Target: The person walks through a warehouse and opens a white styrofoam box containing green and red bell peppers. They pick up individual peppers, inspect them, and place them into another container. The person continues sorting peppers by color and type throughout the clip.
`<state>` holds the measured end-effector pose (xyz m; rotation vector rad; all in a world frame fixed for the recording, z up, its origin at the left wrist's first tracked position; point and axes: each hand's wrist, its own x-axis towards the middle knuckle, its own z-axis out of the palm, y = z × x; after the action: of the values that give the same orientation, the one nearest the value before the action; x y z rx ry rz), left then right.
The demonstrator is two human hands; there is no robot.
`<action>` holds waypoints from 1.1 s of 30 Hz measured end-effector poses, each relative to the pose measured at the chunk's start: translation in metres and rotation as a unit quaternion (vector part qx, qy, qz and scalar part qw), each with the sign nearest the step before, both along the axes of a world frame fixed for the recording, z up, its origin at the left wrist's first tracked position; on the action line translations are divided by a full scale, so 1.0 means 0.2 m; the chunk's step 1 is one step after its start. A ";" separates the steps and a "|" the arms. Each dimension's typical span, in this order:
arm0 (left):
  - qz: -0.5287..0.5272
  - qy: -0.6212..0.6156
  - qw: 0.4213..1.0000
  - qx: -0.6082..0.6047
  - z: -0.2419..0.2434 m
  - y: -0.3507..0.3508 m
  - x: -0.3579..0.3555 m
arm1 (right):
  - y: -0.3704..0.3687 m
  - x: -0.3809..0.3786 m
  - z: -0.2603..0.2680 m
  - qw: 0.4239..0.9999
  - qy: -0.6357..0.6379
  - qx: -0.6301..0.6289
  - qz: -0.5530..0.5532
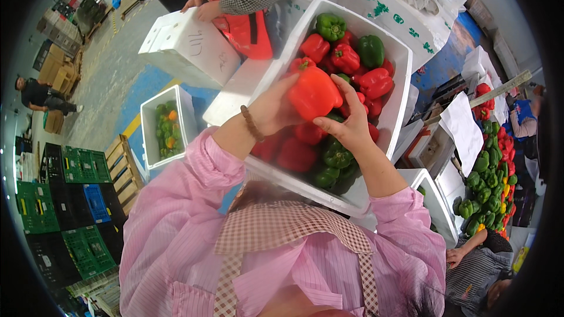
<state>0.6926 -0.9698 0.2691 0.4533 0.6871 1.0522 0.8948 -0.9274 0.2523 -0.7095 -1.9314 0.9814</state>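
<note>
A large red bell pepper [313, 93] is held up between my two hands, above an open white foam box [398, 97]. My left hand [275, 108] wraps its left side, with the fingers partly hidden behind it. My right hand [350, 119] grips the other side, the thumb at the lower edge and the fingers curled around the right. Below, the box holds red bell peppers [345, 58] and several green bell peppers [371, 51], some of them hidden by my hands and forearms.
Ahead on the left, a co-worker's hands [209, 10] rest on a white foam box [194, 48]. A smaller foam box [147, 141] of green and orange peppers sits near a wooden pallet [123, 171]. Many peppers [484, 185] are heaped on the right. Stacked crates [86, 165] stand left.
</note>
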 end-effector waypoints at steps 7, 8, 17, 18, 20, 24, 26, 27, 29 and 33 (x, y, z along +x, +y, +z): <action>-0.094 -0.144 0.985 0.018 -0.07 0.01 -0.05 | -0.01 0.00 -0.02 0.989 0.077 -0.119 0.034; -0.100 -0.146 0.984 0.014 -0.08 0.01 -0.06 | -0.01 0.00 -0.03 0.992 0.081 -0.094 0.030; -0.106 -0.145 0.984 -0.001 -0.05 0.03 -0.04 | 0.01 0.00 -0.04 0.990 0.081 -0.109 0.042; -0.102 -0.165 0.981 0.002 -0.03 0.02 -0.04 | 0.00 -0.01 -0.03 0.990 0.084 -0.109 0.032; -0.079 -0.168 0.983 0.004 0.00 0.01 -0.02 | -0.01 -0.01 -0.01 0.998 0.055 -0.036 0.015; -0.035 -0.106 0.993 0.024 0.02 0.01 0.00 | -0.01 0.00 0.02 0.999 0.023 0.024 0.018; -0.024 -0.011 0.999 0.039 0.01 0.00 0.00 | -0.01 -0.01 0.02 1.000 0.019 0.014 0.019; -0.050 -0.027 0.998 0.037 0.00 0.01 0.00 | -0.02 -0.02 0.02 0.999 0.014 0.015 0.033; -0.080 -0.047 0.996 -0.009 -0.01 0.02 -0.02 | -0.01 -0.02 0.01 0.990 0.110 -0.087 0.033; -0.037 0.048 0.998 -0.023 -0.04 0.04 0.00 | 0.04 -0.01 -0.02 0.915 0.255 -0.311 0.023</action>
<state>0.6919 -0.9612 0.2613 0.4876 0.7731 0.9482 0.8937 -0.9195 0.2485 -0.6604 -1.1776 1.6558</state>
